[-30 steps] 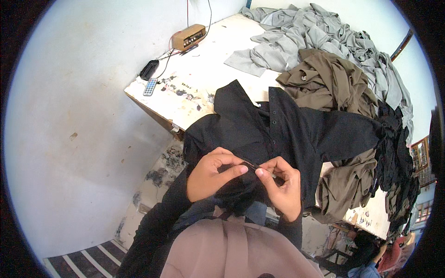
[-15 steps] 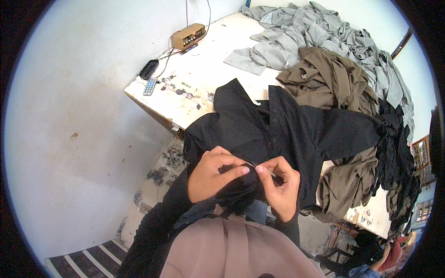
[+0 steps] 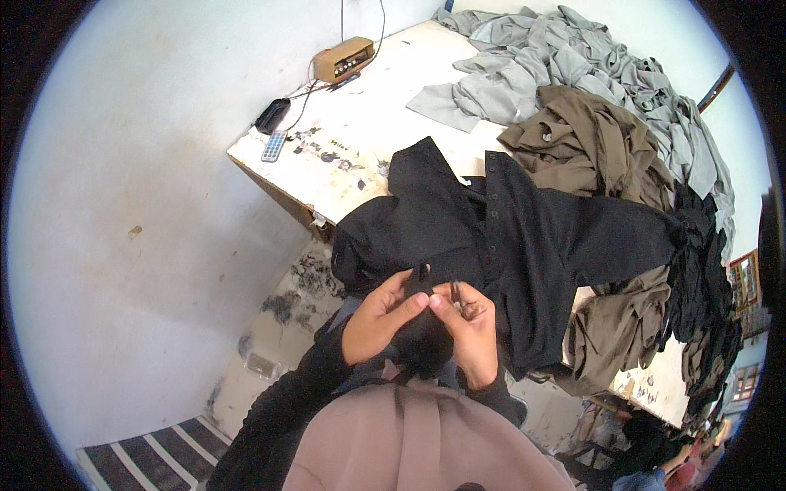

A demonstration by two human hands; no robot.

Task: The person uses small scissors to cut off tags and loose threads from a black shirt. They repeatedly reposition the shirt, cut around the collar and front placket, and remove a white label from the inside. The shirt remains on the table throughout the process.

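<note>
Head view: left hand (image 3: 372, 325) and right hand (image 3: 476, 337) pinch a black shirt-like cloth garment with a buttoned front (image 3: 532, 237)

The thumbs almost meet, each hand closed in a narrow pinch on black cloth that appears to be the garment's near part. A small item shows among the right hand's fingers, too small to tell. The garment lies straight beyond the hands and off to their right, spread on a white-topped wooden desk (image 3: 393, 78), with its near end coming over the edge towards them. Its body runs lengthwise away from the hands to the open collar; one sleeve reaches out to their right. The right hand is nearer the buttoned strip.

Beyond the hands to the right lies a crumpled brown cloth heap (image 3: 602, 147), with a long light-grey cloth heap (image 3: 573, 61) farther off; a smaller brown cloth bundle (image 3: 618, 327) sits directly right of them. Ahead-left are a box-shaped tan device with knobs (image 3: 344, 61) and a slim pale remote control with blue buttons (image 3: 274, 146). I can make out no container
</note>
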